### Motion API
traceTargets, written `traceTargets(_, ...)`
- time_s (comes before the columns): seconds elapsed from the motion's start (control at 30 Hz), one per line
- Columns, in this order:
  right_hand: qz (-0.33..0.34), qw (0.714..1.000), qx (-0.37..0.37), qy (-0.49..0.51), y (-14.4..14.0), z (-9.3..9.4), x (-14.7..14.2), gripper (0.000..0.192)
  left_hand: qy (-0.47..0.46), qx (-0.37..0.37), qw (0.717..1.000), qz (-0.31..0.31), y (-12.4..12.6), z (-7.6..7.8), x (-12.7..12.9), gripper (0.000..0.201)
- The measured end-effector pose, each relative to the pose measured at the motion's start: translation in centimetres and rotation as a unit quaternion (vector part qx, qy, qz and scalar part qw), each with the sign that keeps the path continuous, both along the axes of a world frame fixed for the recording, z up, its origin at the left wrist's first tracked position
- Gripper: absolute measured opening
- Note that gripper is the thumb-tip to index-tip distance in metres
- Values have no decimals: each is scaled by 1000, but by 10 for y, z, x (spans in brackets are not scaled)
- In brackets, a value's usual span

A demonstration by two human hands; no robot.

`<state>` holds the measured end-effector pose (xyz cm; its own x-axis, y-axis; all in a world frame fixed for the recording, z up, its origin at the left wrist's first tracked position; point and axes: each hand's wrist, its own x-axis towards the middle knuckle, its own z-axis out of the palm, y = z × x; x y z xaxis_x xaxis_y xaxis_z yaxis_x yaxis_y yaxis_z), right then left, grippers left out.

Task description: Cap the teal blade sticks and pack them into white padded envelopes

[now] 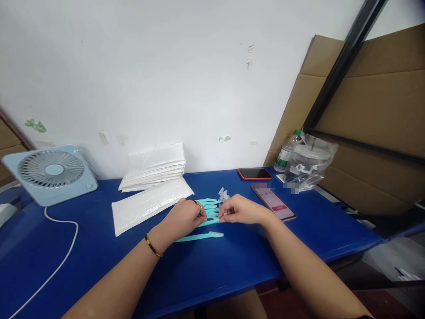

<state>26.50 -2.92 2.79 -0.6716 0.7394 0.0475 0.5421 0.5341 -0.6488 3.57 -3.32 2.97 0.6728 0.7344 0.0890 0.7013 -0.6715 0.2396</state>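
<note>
Several slim turquoise plastic pieces (210, 206) lie in a row on the blue table (99, 261), with one more turquoise piece (199, 237) lying apart nearer to me. My left hand (186, 216), with a ring and a bracelet, and my right hand (239, 209) meet over the row. Both pinch the same turquoise piece (211, 221) between their fingertips. A few small clear caps (223, 193) sit just behind the row.
A stack of white plastic pouches (154, 167) and one loose pouch (149, 204) lie at the back left. A light-blue fan (49, 173) with a white cable (56, 266) stands far left. Two phones (255, 173) (274, 202), a bottle (285, 153) and a bagged cup (307, 161) sit right.
</note>
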Motion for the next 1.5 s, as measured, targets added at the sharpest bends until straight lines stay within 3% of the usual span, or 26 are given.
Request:
traceTargets(0.07, -29, 999, 8, -23, 0, 4, 7, 18, -5, 14, 1000, 23, 1, -2, -4, 19)
traceTargets(0.2, -170, 978, 58, -104, 3, 8, 24, 16, -2, 61, 994, 91, 10, -8, -10, 20)
traceTargets(0.27, -193, 968, 56, -150, 5, 7, 29, 20, 10, 56, 992, 110, 14, -12, -12, 19)
traceTargets(0.4, -172, 965, 69, -186, 7, -3, 23, 12, -1, 11, 992, 125, 19, -17, -13, 16)
traceTargets(0.63, -191, 939, 168, -230, 7, -11, 9, 7, -75, -39, 986, 140, 21, -16, -17, 13)
traceTargets(0.77, -145, 980, 116, -70, 8, -8, 10, 13, -110, -29, 984, 134, 19, -12, -16, 13)
traceTargets(0.9, -103, 989, 87, 64, 8, -6, 7, 18, -116, -24, 985, 124, 16, -9, -14, 14)
traceTargets(1.17, -87, 992, 50, 74, 8, -11, -1, 22, -119, -34, 985, 124, 15, -9, -10, 16)
traceTargets(1.4, -10, 999, 3, 43, 1, -8, -5, 20, -89, -97, 990, 50, 2, -5, -4, 16)
traceTargets(1.5, -39, 999, 24, 27, 3, -6, 1, 18, -43, -66, 996, 44, 3, -5, -7, 17)
